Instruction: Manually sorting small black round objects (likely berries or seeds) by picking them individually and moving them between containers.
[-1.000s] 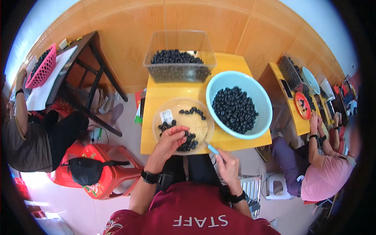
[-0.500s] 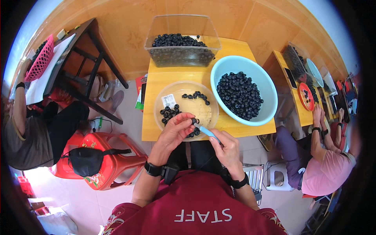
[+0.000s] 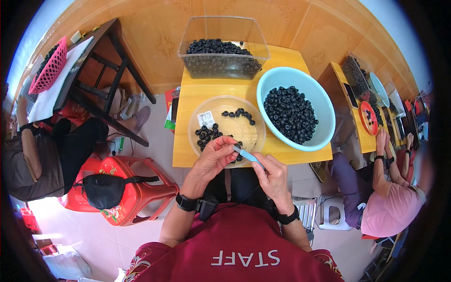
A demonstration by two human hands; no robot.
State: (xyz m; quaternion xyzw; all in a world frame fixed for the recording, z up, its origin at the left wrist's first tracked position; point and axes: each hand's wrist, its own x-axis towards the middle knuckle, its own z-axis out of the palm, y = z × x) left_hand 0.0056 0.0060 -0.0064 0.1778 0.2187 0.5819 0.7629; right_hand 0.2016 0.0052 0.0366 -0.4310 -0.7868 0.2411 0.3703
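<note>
My left hand (image 3: 212,159) pinches a small black ring-shaped part, mostly hidden now by its fingertips and the blade. In my right hand (image 3: 272,177) is a small knife with a light blue handle (image 3: 248,156). Its short metal blade points up and left, at my left fingertips. Both hands are over the near edge of a shallow clear round tray (image 3: 256,134). Inside that tray, black ring-shaped parts (image 3: 205,134) lie in a cluster at the left, others form a curved row at the far side, and a white printed label (image 3: 205,118) rests nearby.
A light blue basin (image 3: 327,113) full of black parts stands right of the tray on the yellow table (image 3: 197,89). Behind is a clear rectangular bin (image 3: 223,68) of them. A red stool (image 3: 155,188) holds a black bag (image 3: 104,191). Other people sit at tables left and right.
The knife blade has shifted slightly at my left fingertips, and the black part there shows less. The person on the left has drawn a hand down from the pink basket.
</note>
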